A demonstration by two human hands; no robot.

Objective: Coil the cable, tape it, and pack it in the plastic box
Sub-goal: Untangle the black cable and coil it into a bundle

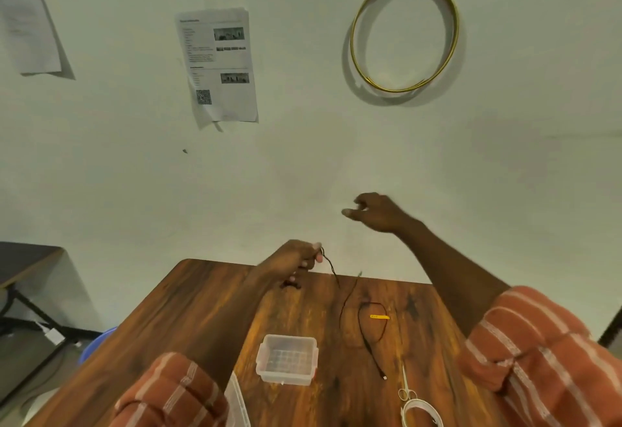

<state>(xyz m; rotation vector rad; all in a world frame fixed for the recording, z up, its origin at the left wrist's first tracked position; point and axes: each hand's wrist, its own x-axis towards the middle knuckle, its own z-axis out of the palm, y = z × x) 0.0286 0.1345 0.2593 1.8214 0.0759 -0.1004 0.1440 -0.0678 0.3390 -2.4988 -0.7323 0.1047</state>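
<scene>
- The left hand (pixel 296 256) pinches one end of the thin black cable (pixel 346 305) between thumb and fingertips, raised over the far edge of the brown wood-grain table (pixel 188 308).
- From that pinch the cable hangs down and toward the person, then lies in one loose loop on the table, its small plug end resting nearest the body, just beside the small metal scissors (pixel 406 388).
- The right hand (pixel 377 211) is lifted beyond and to the right of the pinch, fingers loosely curled and holding nothing that shows; whether a strand runs up to it is hard to tell at this resolution.
- Judged by its slack curves, the cable is very light, limp and springless enough to slip out of shape, so turns should be gathered close to the pinch and held flat.
- A short yellow strip (pixel 379 317) lies inside the loop.
- The clear rectangular plastic box (pixel 262 364) stands open, nearer the body than the pinch and apart from the cable.
- The white tape roll (pixel 422 409) sits just below the scissors.
- Coiling looks barely begun.
</scene>
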